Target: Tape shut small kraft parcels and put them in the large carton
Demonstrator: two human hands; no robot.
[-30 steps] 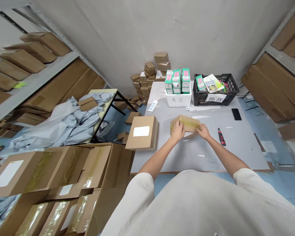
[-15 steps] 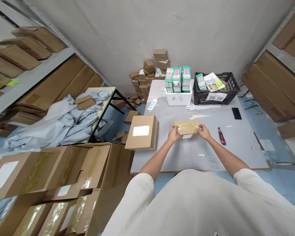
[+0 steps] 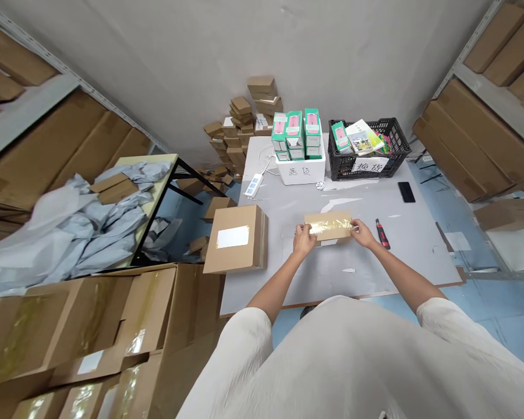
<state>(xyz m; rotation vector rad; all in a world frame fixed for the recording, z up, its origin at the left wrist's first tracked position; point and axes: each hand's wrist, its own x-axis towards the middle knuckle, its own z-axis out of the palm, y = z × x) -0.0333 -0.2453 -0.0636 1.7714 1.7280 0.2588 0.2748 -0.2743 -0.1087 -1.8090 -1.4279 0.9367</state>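
Observation:
A small cardboard box (image 3: 332,233) with shiny clear tape along its top lies on the grey table (image 3: 288,291) in front of me. My left hand (image 3: 304,238) grips its left end, fingers curled at the tape. At the opposite end, my right hand (image 3: 361,233) has its fingers closed on the box's edge. Part of a white label shows on the side facing me. A red and black box cutter (image 3: 382,234) rests just right of my right hand. To the left stands a larger cardboard box (image 3: 233,238) bearing a white label.
Behind are a white bin (image 3: 303,173) of green and pink boxes and a black crate (image 3: 367,169) holding booklets. A phone (image 3: 406,192) lies at right, a power strip (image 3: 254,185) at left. A big carton (image 3: 196,308) full of taped boxes stands at lower left.
My view has turned slightly, so the surroundings sit further left in the picture. Both hands stay on the small box, which appears to have shifted slightly.

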